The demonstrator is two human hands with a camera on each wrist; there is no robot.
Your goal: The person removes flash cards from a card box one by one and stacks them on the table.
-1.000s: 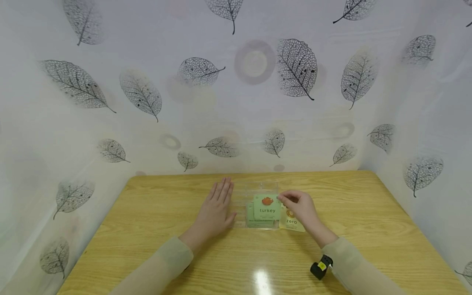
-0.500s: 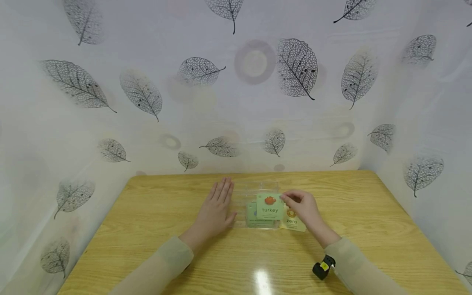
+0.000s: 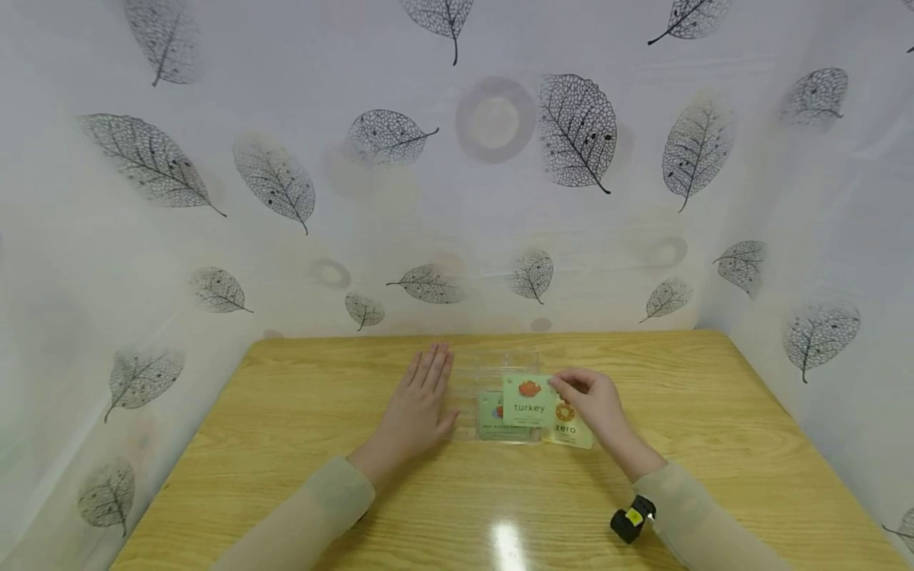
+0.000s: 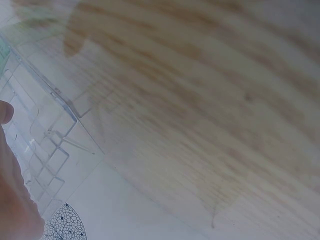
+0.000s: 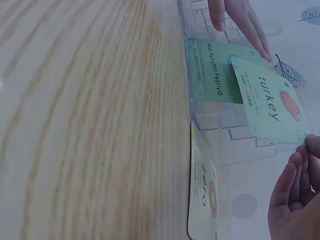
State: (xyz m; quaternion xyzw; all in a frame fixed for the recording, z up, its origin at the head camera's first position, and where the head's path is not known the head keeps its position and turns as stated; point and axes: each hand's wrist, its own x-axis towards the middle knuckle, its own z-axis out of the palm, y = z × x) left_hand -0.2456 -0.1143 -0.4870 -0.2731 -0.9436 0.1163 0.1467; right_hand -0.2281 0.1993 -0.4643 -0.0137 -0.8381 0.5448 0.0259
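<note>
My right hand (image 3: pixel 594 403) pinches the upper right corner of a green flashcard (image 3: pixel 529 408) that reads "turkey", with a red-orange picture. This card is tilted and overlaps a second green flashcard (image 5: pixel 207 70), "Mid-Autumn Festival", which sits in a clear plastic tray (image 3: pixel 524 362) with compartments. Just right of the tray lies a yellow flashcard (image 3: pixel 571 434) reading "zero", partly covered by the turkey card and the right hand. Fingers extended, my left hand (image 3: pixel 417 408) rests at the tray's left part. The left wrist view shows only a piece of that hand, at its left edge.
The wooden table (image 3: pixel 300 428) extends around the tray on all sides. Behind it hangs a pale curtain (image 3: pixel 457 214) with a leaf print. A black wrist device (image 3: pixel 631 519) with a yellow patch is at the right sleeve.
The right hand has drawn the turkey card a little to the right, so more of the Mid-Autumn Festival card shows. My left hand has stayed in place.
</note>
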